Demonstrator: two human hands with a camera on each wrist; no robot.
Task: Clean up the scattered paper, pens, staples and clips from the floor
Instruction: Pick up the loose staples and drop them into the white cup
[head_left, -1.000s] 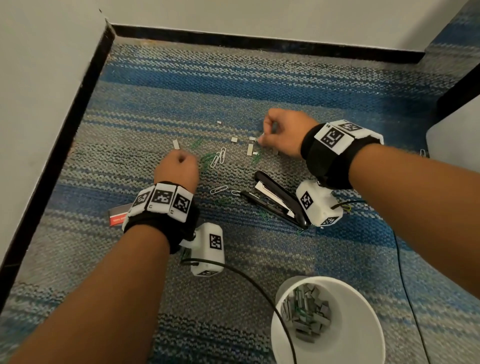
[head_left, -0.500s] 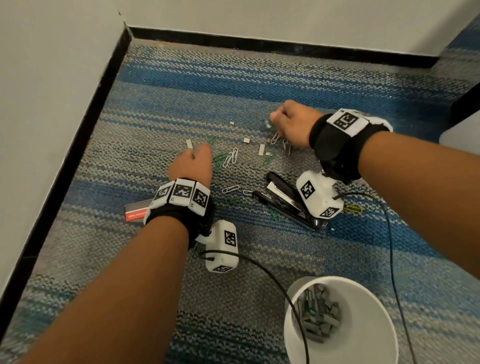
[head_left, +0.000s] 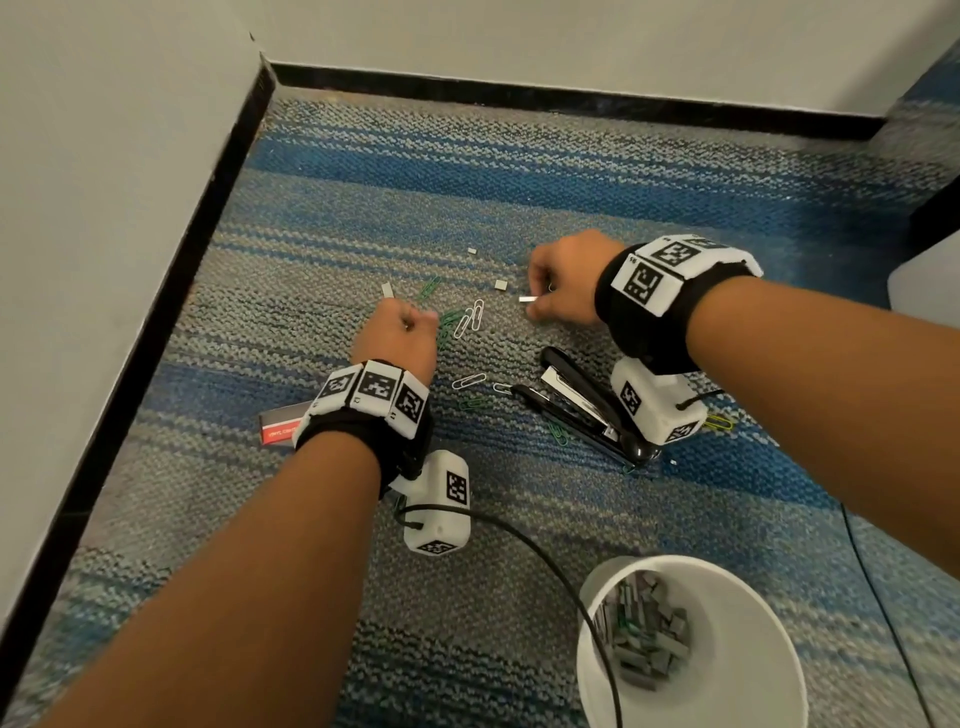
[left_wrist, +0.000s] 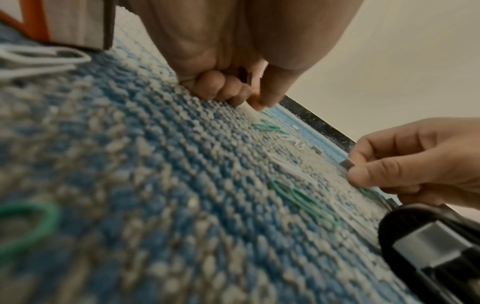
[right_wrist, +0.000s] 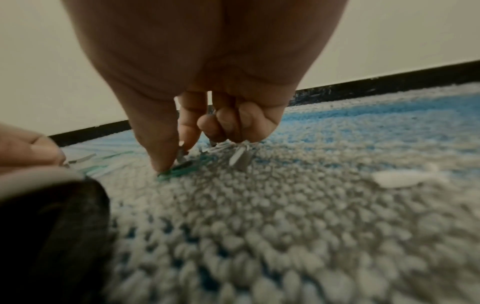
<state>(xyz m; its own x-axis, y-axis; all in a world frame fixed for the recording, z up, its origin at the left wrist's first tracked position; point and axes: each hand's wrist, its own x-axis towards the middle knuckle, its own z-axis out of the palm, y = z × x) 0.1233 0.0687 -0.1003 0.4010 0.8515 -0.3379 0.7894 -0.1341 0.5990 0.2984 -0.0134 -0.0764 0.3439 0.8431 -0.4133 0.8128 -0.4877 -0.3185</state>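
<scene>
On the striped carpet my right hand (head_left: 543, 299) pinches a short silver staple strip (head_left: 530, 299) between thumb and forefinger. Its other fingers (right_wrist: 233, 123) curl round more staple pieces and a clip. My left hand (head_left: 400, 332) rests as a fist on the carpet beside green paper clips (head_left: 448, 323). A small dark piece (left_wrist: 244, 76) shows inside its curled fingers. Loose staple pieces (head_left: 387, 289) (head_left: 500, 284) and silver clips (head_left: 470, 317) lie between the hands.
A black stapler (head_left: 576, 400) lies open near my right wrist. A white cup (head_left: 748, 639) holding several staple pieces stands at the near right. A red and grey box (head_left: 278, 423) sits under my left wrist. Walls close the left and far sides.
My right hand has come back toward me and taken hold of the staple strip that lay on the carpet. The left hand has stayed a fist by the green clips.
</scene>
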